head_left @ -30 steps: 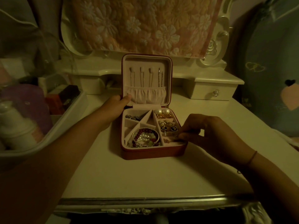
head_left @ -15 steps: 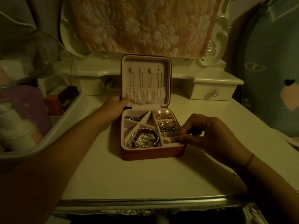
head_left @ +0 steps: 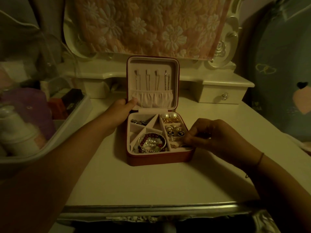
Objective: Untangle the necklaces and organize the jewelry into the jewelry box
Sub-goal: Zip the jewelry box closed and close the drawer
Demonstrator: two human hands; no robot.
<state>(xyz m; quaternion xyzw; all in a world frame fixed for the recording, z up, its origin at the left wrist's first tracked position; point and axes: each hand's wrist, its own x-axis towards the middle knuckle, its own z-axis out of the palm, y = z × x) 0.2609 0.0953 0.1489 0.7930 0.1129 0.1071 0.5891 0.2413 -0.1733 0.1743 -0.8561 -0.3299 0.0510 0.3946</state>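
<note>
While the left hand (head_left: 117, 111) keeps gripping the lid of the red square jewelry box (head_left: 159, 159), the right hand (head_left: 215, 138) has crept over its lower-right compartment. Its fingertips are pinched, on what I cannot tell, and this is probably final tidying.

Item count, desk (head_left: 151, 185)
One jewelry box (head_left: 159, 159); four chains (head_left: 148, 80) hung in its lid; apparently three bracelets (head_left: 151, 142); two black heart studs (head_left: 175, 132); left hand (head_left: 117, 111), right hand (head_left: 213, 137); one drawer (head_left: 222, 96); one storage bin (head_left: 67, 125).

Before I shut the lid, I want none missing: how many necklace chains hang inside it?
4, side by side in the lid: far-left chain, second chain, third chain, far-right chain. Lower ends are hidden in the gathered pocket.
</note>
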